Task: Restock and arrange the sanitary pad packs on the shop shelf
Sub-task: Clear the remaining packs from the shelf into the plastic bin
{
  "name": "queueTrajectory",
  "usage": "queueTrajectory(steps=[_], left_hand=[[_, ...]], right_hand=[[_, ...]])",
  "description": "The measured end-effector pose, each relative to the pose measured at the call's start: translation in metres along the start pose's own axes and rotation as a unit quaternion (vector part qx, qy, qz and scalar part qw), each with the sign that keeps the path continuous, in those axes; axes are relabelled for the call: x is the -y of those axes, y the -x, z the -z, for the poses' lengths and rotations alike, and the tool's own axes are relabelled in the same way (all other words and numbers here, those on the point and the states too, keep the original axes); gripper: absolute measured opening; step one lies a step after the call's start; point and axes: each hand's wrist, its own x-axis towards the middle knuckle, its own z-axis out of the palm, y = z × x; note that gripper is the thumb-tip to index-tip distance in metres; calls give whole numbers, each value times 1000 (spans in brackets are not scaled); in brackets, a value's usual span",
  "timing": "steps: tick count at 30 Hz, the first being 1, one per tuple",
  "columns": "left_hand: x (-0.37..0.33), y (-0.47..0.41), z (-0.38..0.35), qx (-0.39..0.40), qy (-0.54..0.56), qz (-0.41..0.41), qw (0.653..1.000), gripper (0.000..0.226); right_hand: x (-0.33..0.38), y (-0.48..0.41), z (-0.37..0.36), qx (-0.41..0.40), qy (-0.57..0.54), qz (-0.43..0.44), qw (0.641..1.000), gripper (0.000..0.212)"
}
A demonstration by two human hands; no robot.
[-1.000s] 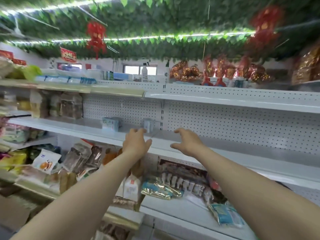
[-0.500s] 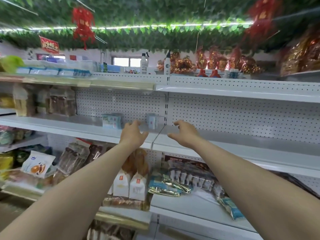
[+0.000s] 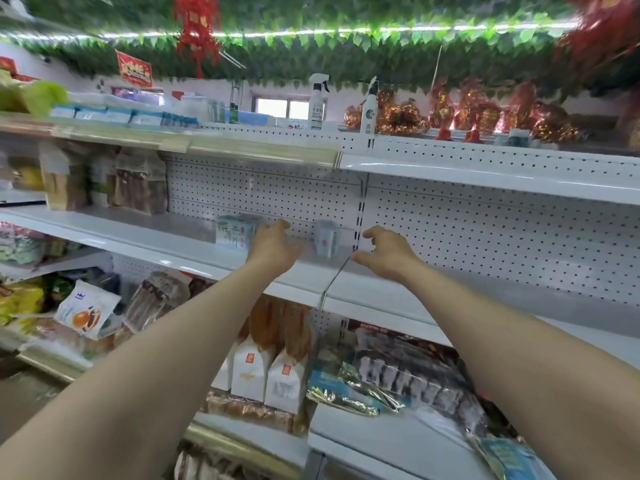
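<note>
Two pale blue sanitary pad packs stand on the white middle shelf [image 3: 166, 242] against the pegboard. The wider pack [image 3: 235, 232] is on the left, the narrow pack [image 3: 325, 237] stands upright a little to its right. My left hand [image 3: 273, 245] reaches over the shelf between them, fingers apart, overlapping the right edge of the wider pack and holding nothing. My right hand [image 3: 388, 251] hovers open just right of the narrow pack, near the shelf's upright post, also empty.
Snack bags [image 3: 138, 183] fill the left of the same shelf. The shelf section [image 3: 485, 285] right of the post is bare. Bread bags [image 3: 266, 362] and wrapped goods lie on the shelf below. Two spray bottles [image 3: 318, 102] and red gift bundles stand on top.
Both hands have moved up and forward from the shelf's front edge to the two packs. The view has tilted up and moved closer to the shelf.
</note>
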Motion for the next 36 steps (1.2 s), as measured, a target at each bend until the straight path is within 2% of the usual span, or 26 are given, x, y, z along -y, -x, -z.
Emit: queueTrajectory(steps=[7,13,19,23,28,31,34,36], left_hand=[[26,-48,-12,0,-9,-7,1000,56],[63,-114,-17,8,-5,-1,1000,59],[108,-198,-12,18,-75,23,997,60],[137,-246,-7,61,-102,37,992,51],[158,-279,-2,131,-219,67,965,77],[175,-292,-6,159,-194,72,965,99],[185,-302,-9,181,-218,38,958,94],[188,-306,-8,191,-240,23,952,111]], right_hand=[[0,-46,-22,1,-11,-1,1000,71],[5,-105,-49,-24,-15,-15,999,64],[11,-166,-77,-13,-7,-70,997,64],[16,-198,-91,-20,-25,-96,995,60],[22,-226,-110,-1,0,-89,996,55],[26,-238,-122,12,3,-96,995,50],[26,-250,-135,20,-4,-116,993,59],[24,-256,-144,19,28,-122,992,59]])
